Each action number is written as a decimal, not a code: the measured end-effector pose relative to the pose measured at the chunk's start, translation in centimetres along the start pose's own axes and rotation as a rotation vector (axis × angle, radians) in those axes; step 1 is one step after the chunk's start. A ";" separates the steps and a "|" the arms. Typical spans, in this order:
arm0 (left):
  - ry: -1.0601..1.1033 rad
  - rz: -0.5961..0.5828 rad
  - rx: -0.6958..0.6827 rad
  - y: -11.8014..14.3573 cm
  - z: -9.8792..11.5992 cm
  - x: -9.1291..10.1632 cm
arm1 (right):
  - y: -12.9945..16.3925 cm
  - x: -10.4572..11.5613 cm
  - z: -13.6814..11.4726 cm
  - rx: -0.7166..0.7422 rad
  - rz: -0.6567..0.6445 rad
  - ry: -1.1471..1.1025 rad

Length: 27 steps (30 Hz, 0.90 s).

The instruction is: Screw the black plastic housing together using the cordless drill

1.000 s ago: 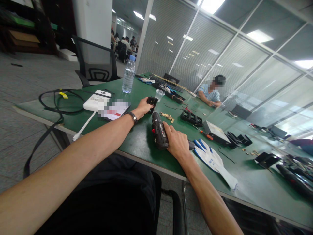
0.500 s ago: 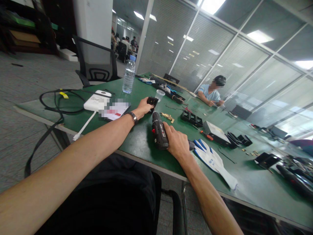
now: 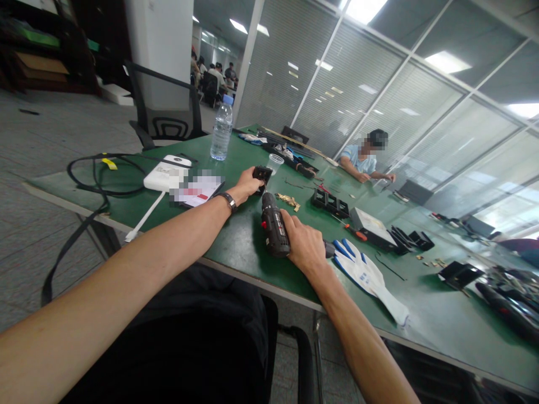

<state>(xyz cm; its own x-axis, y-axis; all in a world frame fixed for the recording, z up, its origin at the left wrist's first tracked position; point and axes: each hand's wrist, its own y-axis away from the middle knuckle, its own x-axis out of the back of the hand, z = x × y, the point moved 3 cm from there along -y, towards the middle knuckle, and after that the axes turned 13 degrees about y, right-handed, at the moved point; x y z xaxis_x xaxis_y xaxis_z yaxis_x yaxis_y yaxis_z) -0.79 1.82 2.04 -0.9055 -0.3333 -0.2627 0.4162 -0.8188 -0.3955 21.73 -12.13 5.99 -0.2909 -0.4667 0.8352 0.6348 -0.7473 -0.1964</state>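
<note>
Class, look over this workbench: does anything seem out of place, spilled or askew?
Yes: small brass-coloured parts lie loosely scattered on the green table beyond the drill, and a lone work glove lies near the edge.

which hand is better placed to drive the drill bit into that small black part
Right. The right hand already grips the black cordless drill, its bit aimed at the small black plastic part. The left hand is busy holding that part on the green table.

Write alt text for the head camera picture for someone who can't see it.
A person's right hand grips a black power drill on a green table, while the left hand holds a small black part. A work glove lies nearby.
</note>
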 end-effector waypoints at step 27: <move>0.005 -0.006 -0.013 -0.3 -0.4 0.1 | -0.1 -0.2 -0.1 0.003 -0.026 0.024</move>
<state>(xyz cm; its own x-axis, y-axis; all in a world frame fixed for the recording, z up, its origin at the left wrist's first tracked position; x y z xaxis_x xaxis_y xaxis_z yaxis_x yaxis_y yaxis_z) -1.00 2.25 1.80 -0.9075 -0.3261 -0.2648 0.4119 -0.8145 -0.4087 21.68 -12.03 5.82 -0.3246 -0.4581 0.8275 0.6286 -0.7582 -0.1732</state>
